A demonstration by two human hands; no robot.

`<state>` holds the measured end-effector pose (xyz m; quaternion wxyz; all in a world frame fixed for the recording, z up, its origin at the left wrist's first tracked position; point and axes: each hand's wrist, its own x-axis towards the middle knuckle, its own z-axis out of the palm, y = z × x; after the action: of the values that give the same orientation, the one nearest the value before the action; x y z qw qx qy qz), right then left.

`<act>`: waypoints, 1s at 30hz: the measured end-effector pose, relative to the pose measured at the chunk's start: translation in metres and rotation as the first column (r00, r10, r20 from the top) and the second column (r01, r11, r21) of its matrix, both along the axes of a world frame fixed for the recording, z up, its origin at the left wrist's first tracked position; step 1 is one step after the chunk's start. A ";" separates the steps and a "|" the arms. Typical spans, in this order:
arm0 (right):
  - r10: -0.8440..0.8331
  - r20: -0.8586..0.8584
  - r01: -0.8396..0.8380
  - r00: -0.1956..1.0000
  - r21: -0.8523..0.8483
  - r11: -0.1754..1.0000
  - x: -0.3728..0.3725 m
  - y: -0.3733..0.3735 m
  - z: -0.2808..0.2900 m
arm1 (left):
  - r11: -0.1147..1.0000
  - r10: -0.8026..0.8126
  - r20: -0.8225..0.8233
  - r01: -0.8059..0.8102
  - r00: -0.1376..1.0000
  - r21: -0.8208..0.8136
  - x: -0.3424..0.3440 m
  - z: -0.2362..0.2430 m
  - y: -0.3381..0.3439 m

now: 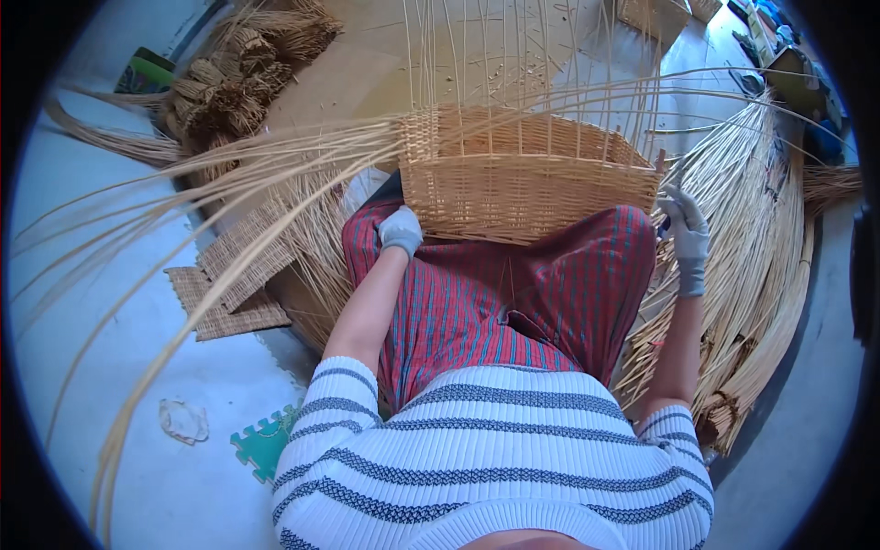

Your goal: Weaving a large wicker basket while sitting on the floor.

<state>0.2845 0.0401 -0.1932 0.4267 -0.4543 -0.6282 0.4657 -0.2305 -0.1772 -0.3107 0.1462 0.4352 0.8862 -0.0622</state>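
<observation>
A half-woven wicker basket (532,197) rests against my knees, its long uncut stakes standing up from the far side. Loose rods (302,151) fan out from its left end. My left hand (401,229), in a pale grey glove, lies by the basket's lower left corner above my thigh. Its fingers look curled under, and what they grip is hidden. Beside the basket's right end is my right hand (687,223), gloved too and raised a little apart from the weave. Its fingers are bent around something small and dark that I cannot make out.
A large bundle of willow-like rods (747,266) lies along my right. Tied bundles (243,78) are heaped at the far left. Flat woven panels (243,261) and a green foam mat piece (266,445) lie to my left, near a crumpled white scrap (183,421).
</observation>
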 end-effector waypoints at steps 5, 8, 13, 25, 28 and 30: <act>0.207 0.134 -0.197 0.969 -0.086 0.977 -0.061 -0.005 0.102 | 0.658 0.037 -0.014 -0.014 0.999 0.753 -0.024 0.064 0.008; 0.165 0.626 -0.298 0.762 0.114 0.948 -0.103 0.012 0.146 | 0.188 -0.544 0.715 -0.767 0.439 0.614 -0.050 0.139 0.045; 0.234 0.770 -0.519 0.593 0.144 0.842 -0.178 0.058 0.150 | 0.335 -0.090 0.032 0.000 0.995 0.942 -0.056 0.174 0.092; 0.490 0.767 -0.554 0.415 -0.214 0.805 -0.224 0.089 0.138 | 0.679 -0.095 -0.327 0.302 0.940 0.669 -0.076 0.126 0.091; 0.547 0.692 -0.516 0.472 -0.286 0.808 -0.208 0.097 0.121 | 0.693 -0.138 -0.407 0.382 0.903 0.611 -0.080 0.123 0.088; 0.592 0.603 -0.535 0.534 -0.301 0.789 -0.196 0.106 0.101 | 0.762 -0.158 -0.183 0.238 0.970 0.602 -0.073 0.134 0.094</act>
<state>0.0881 0.1461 -0.0926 -0.0205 -0.3795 -0.8306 0.4069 -0.3037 -0.0831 -0.1769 -0.0664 0.5455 0.8134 0.1908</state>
